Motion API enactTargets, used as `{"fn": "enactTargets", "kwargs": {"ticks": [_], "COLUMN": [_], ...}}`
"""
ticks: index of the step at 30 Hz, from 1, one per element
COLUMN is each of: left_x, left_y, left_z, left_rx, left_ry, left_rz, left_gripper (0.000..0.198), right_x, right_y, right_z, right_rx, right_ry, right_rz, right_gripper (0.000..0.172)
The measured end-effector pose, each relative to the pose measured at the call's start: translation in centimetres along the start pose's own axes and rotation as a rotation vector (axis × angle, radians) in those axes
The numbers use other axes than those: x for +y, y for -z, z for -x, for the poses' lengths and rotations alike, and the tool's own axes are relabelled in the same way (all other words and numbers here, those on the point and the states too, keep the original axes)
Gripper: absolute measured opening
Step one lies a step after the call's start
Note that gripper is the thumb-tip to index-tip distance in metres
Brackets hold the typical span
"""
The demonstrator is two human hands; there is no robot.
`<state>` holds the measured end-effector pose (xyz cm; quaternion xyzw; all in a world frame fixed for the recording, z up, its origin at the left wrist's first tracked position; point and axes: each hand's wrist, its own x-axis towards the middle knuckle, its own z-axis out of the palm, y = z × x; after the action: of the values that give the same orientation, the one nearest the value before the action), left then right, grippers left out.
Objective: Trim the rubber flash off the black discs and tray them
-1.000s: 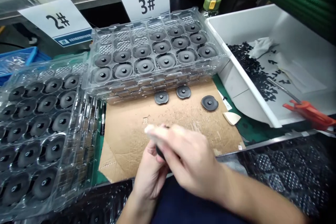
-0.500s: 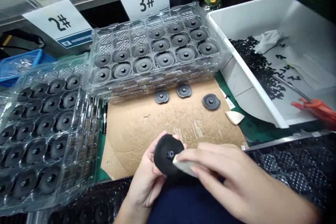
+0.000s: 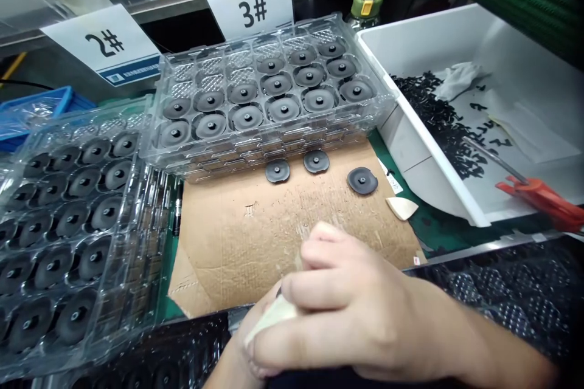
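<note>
My right hand (image 3: 347, 304) covers the middle bottom of the view, its fingers closed on a pale wedge-shaped pad (image 3: 272, 318). Behind and below it is my left hand (image 3: 244, 340), largely hidden. Only a sliver of the black disc shows between the hands; the rest lies under my right fingers. On the cardboard sheet (image 3: 219, 243) ahead lie three similar loose black discs with small central hubs: one on the left (image 3: 277, 171), one in the middle (image 3: 316, 161) and one on the right (image 3: 362, 180). A second pale wedge (image 3: 402, 208) rests at the cardboard's right edge.
Stacked clear trays (image 3: 269, 134) holding black discs stand behind the cardboard, with another tray stack (image 3: 114, 292) on the left. At right, a white bin (image 3: 424, 152) contains small black parts and red-handled pliers (image 3: 538, 194). A green sleeve (image 3: 515, 0) hangs above it.
My right hand has moved left over the disc and turned, now hiding most of it and my left hand. The view has shifted slightly; the loose discs lie as before.
</note>
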<state>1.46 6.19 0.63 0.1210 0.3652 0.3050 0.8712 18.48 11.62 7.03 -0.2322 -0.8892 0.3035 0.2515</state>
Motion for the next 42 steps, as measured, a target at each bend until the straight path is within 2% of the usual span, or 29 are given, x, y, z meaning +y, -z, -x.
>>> {"fn": "enactTargets", "kwargs": {"ticks": [1,2,5,7,9,12,14,16,19,22,25,29,31,34,36,37,39,42], "left_x": [0.0,0.1,0.3,0.5,0.6,0.6,0.6,0.6,0.7,0.8,0.8,0.8,0.6,0.1,-0.2,-0.3,-0.2,0.1], "left_y": [-0.1,-0.2,-0.3,-0.2,0.1,0.9,1.4,1.8,2.0,1.9,2.0,2.7,2.8,2.2,1.6,1.3,1.0,0.7], "left_z": [0.0,0.0,0.0,0.1,0.1,0.2,0.2,0.1,-0.1,-0.3,-0.3,-0.2,-0.3,-0.5,-0.6,-0.5,-0.4,-0.2], "left_rx": [-0.055,-0.107,-0.191,-0.213,-0.219,-0.229,-0.234,-0.226,-0.168,-0.051,0.072,0.17,0.198,0.204,0.193,0.185,0.188,0.231], "left_ry": [0.058,0.11,0.157,0.151,0.12,0.052,0.02,-0.003,-0.043,-0.115,-0.192,-0.278,-0.313,-0.368,-0.377,-0.364,-0.338,-0.367], "left_rz": [0.024,0.058,0.183,0.256,0.286,0.294,0.299,0.308,0.326,0.361,0.4,0.393,0.365,0.296,0.253,0.238,0.215,0.203], "left_gripper": [0.015,0.019,0.041,0.048,0.046,0.052,0.056,0.057,0.057,0.052,0.048,0.056,0.059,0.059,0.057,0.056,0.056,0.056], "right_x": [0.3,0.8,3.5,5.5,6.8,7.0,6.5,6.3,7.1,7.9,7.1,5.7,5.2,3.4,1.4,0.3,-1.5,-2.1], "right_y": [0.0,-0.2,-1.6,-3.9,-6.8,-11.1,-12.9,-13.5,-12.7,-11.4,-11.3,-12.1,-11.2,-8.3,-6.6,-6.1,-5.7,-5.8], "right_z": [0.0,0.1,1.5,3.2,5.0,7.4,8.2,8.3,7.3,5.8,5.0,5.0,4.4,2.4,1.0,0.4,-0.4,-1.2], "right_rx": [0.0,0.027,0.17,0.17,0.16,0.25,0.274,0.279,0.312,0.343,0.368,0.279,0.272,0.384,0.485,0.475,0.411,0.281], "right_ry": [-0.01,-0.081,-0.483,-0.659,-0.72,-0.798,-0.81,-0.809,-0.817,-0.779,-0.728,-0.655,-0.675,-0.691,-0.575,-0.474,-0.327,-0.27], "right_rz": [-0.05,-0.075,-0.013,0.037,0.079,0.178,0.21,0.233,0.252,0.216,0.155,0.015,0.002,0.002,-0.027,-0.019,-0.007,0.012], "right_gripper": [0.026,0.027,0.026,0.026,0.031,0.039,0.04,0.042,0.038,0.033,0.034,0.031,0.028,0.03,0.032,0.032,0.031,0.027]}}
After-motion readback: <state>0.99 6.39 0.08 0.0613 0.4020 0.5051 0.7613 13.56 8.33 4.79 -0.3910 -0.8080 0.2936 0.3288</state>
